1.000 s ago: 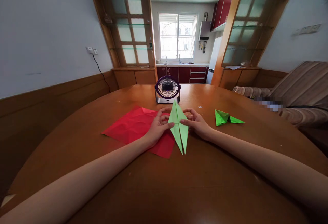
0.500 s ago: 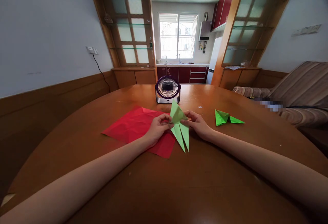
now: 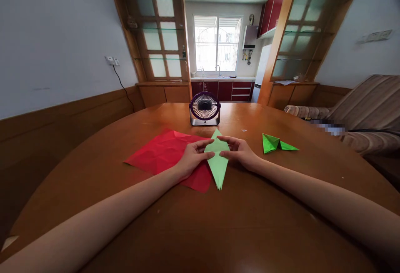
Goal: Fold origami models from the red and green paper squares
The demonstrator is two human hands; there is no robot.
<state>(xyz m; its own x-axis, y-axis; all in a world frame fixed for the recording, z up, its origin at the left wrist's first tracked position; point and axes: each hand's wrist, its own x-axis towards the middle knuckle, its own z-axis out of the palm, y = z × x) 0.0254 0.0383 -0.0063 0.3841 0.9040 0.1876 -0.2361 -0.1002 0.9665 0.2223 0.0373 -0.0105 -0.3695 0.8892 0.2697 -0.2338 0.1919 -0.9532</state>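
Note:
Between my hands is a light green folded paper (image 3: 218, 166), a long diamond with its narrow end pointing toward me and a short tip at the far end. My left hand (image 3: 194, 155) grips its left side, thumb on top and fingers along the edge. On the right side, my right hand (image 3: 240, 152) pinches it the same way, thumb on the face and forefinger near the upper tip. A creased red paper sheet (image 3: 159, 152) lies flat on the table, partly beneath my left hand and forearm.
A small purple desk fan (image 3: 205, 108) stands beyond my hands on the brown wooden table (image 3: 200, 231). To the right lies a bright green folded paper (image 3: 271, 143) with a pointed tail. Farther right is a striped armchair (image 3: 368, 110).
The light green paper's two separated lower points have come together, and the piece now lies flatter as one diamond. Both thumbs have shifted onto its face.

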